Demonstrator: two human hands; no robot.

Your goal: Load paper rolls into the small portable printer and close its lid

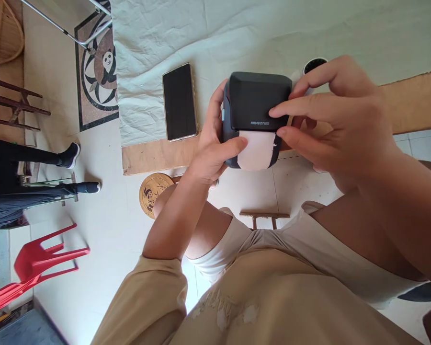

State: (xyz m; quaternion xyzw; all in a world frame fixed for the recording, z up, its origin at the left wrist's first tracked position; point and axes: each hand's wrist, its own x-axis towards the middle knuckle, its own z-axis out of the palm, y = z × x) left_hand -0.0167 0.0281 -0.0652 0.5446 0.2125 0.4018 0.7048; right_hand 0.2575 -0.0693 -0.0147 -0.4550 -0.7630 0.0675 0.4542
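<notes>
A black label printer marked NIIMBOT is held up in front of me, over the table's near edge. From its front hangs a pale label strip. My left hand is wrapped around the printer's left side, with the thumb pressing on the strip's edge. On the other side, my right hand has its index finger on the lid's corner and its thumb at the edge just below. The remaining right fingers bend behind and beside the printer, partly hidden. The printer's underside cannot be seen.
A dark-screened tablet lies on the green tablecloth, left of the printer. Behind my right hand is a partly hidden white round object. Beneath the table edge stands a round wooden stool. A red chair and a person's legs are at left.
</notes>
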